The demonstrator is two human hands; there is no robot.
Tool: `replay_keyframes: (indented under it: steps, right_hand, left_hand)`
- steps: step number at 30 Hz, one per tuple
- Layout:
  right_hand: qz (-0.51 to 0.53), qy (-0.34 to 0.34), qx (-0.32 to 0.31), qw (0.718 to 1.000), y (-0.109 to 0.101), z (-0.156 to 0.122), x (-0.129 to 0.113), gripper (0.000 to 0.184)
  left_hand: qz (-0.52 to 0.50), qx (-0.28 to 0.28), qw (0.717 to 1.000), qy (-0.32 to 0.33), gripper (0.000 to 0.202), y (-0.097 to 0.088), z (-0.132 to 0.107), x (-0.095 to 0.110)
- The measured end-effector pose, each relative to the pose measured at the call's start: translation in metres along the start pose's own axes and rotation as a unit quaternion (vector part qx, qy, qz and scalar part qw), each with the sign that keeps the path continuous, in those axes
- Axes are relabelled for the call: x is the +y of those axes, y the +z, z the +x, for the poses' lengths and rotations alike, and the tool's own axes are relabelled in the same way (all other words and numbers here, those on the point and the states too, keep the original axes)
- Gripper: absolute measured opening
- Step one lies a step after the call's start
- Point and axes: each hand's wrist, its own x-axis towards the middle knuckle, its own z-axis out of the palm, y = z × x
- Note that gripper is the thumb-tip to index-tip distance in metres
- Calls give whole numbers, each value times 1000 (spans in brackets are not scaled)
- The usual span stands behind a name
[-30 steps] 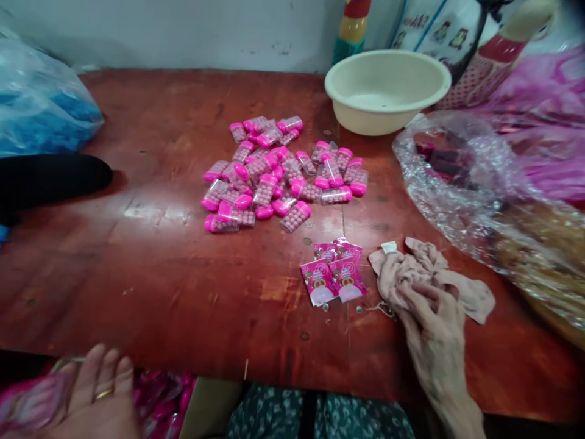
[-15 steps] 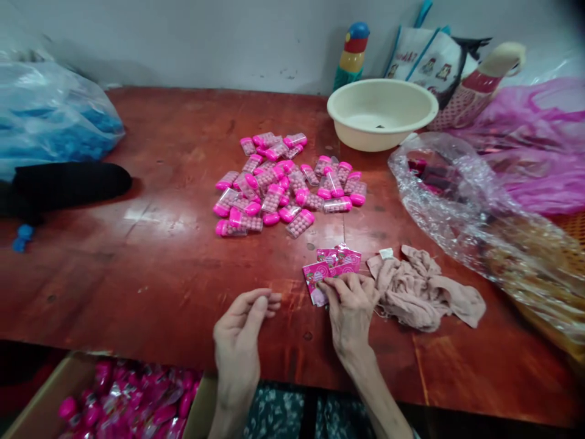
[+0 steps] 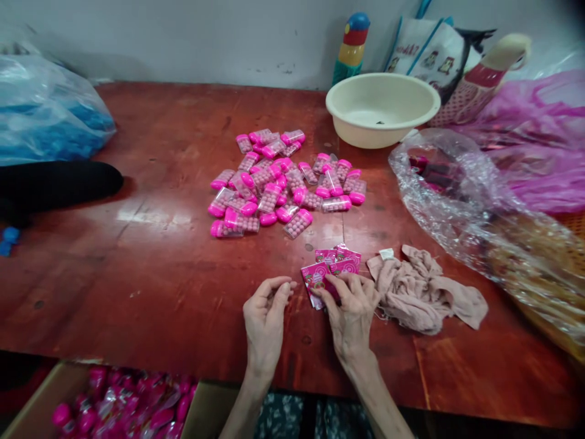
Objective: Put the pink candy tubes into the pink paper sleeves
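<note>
Glossy printed pink sachets lie on a worn, reddish wooden counter with a dull sheen; clear plastic capsules; soft, matt, crumpled cloth; smooth cream plastic basin.

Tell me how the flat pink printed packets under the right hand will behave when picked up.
The flat pink printed packets look thin and light, so they probably flex easily. They overlap in a loose fan, so lifting one may drag its neighbours. Their glossy faces suggest they could slide on the red wooden table under the right hand.

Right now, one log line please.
right hand on pink printed sachets | left hand curled, beside | pink-capped clear plastic vials piled behind
</note>
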Motion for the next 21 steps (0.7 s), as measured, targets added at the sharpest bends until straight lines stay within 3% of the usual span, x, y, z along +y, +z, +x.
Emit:
replay_keyframes:
  steps: [5, 14, 21]
  right_hand:
    - [2, -5, 23, 1000, 3, 3, 3, 20]
    - [-29, 5, 12, 999, 5, 7, -3, 27]
    - [-24, -32, 36, 999, 5, 3, 8, 21]
  left_hand:
    - [-5, 4, 1000, -12, 13, 3, 3, -2]
    - [-22, 6, 1000, -13, 13, 9, 1, -3]
    - [-34, 7, 999, -12, 13, 11, 2, -6]
